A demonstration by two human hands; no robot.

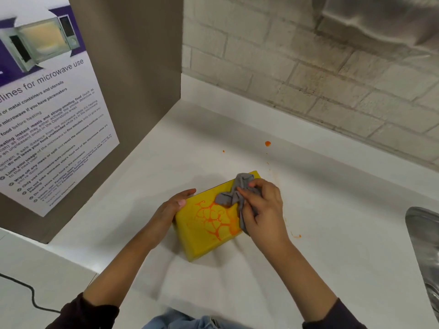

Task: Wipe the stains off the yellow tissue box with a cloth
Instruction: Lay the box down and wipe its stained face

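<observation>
The yellow tissue box [204, 236] lies flat on the white counter [332, 233], set at a slant, with its top face webbed by orange stains [213, 217]. The right hand [263, 210] is at the box's right edge, its fingers curled round a bunched grey cloth [231, 194] that is pressed onto the far part of the top. The left hand [171, 208] rests against the box's left side, with its fingers nearly straight along that side and the thumb tip on the top edge.

Beyond the box, 2 orange drops [267, 143] mark the counter. Right of the box is a steel sink [422, 231]. Left of it hangs a microwave-use poster [47, 119].
</observation>
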